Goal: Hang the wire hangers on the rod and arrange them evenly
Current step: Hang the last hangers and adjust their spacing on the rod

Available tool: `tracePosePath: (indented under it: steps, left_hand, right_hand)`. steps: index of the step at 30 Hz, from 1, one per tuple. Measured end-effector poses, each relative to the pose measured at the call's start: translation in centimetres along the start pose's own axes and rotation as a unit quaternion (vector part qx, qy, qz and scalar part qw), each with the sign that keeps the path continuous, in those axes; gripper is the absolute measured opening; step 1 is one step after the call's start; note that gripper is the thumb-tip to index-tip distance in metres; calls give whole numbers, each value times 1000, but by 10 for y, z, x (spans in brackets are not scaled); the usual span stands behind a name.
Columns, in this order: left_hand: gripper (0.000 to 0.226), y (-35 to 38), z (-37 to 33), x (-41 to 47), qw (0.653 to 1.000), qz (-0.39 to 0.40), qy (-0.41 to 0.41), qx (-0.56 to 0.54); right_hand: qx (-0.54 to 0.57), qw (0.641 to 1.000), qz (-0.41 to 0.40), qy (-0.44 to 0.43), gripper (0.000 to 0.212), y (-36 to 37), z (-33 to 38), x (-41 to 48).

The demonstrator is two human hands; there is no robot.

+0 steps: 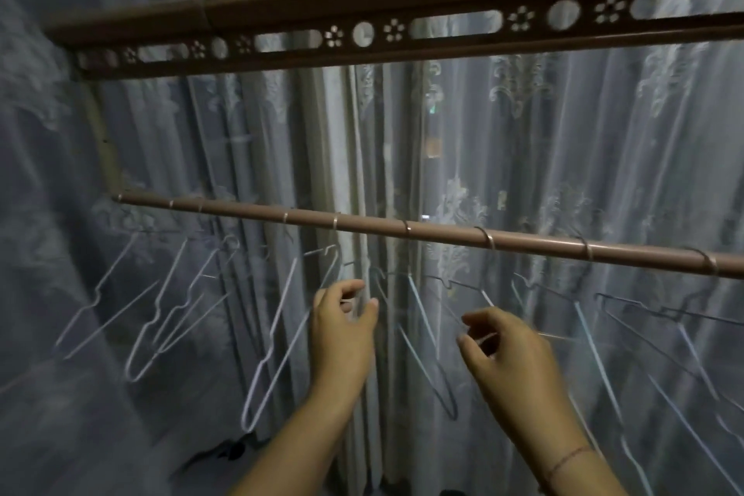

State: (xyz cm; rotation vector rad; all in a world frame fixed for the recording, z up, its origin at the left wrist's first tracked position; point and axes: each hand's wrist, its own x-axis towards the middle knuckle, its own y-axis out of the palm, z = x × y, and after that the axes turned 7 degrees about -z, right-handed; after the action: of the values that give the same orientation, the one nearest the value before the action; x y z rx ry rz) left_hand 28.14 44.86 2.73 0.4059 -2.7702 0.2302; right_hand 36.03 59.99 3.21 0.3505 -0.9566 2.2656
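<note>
A brown rod (443, 236) runs across the view, sloping down to the right. Several thin wire hangers hang from it by their hooks, spread along its length; a white one (277, 338) hangs left of centre and a dark one (664, 312) at the right. My left hand (342, 330) is below the rod's middle, thumb and fingers pinched on the wire of a hanger there. My right hand (507, 354) is lower and to the right, fingertips pinched on the wire of another hanger (426, 328). The image is blurred.
A wider brown rail (402, 32) with flower-shaped cutouts spans the view above the rod. Pale lace curtains (543, 141) hang close behind the hangers. A thin red thread circles my right wrist (569, 457).
</note>
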Motion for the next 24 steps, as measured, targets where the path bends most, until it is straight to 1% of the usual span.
tracePosePath:
  steps: [3,8,11,13,15,19,21,24]
  left_hand:
    - [18,-16,7,11,999,-21,22,11]
    - [17,-40,15,33,994,-91,48,22]
    - [18,-57,21,47,988,-128,54,65]
    - [22,-68,29,61,984,-142,38,105]
    - [26,-78,40,75,980,-146,12,133]
    - [29,-94,56,93,985,-133,-10,110]
    - [30,-101,62,100,986,-130,-6,102]
    - [30,-117,67,116,989,-124,3,85]
  right_hand:
    - [3,1000,11,-10,17,18,14,-1]
    - [15,998,23,-51,16,42,30,0]
    - [39,996,28,-71,12,53,42,3]
    - [65,994,39,-79,13,64,50,4]
    - [75,991,65,-87,12,77,57,3]
    - [90,985,110,-93,16,101,74,1]
    - [86,984,114,-106,17,110,85,2]
    - [86,982,111,-123,11,126,106,6]
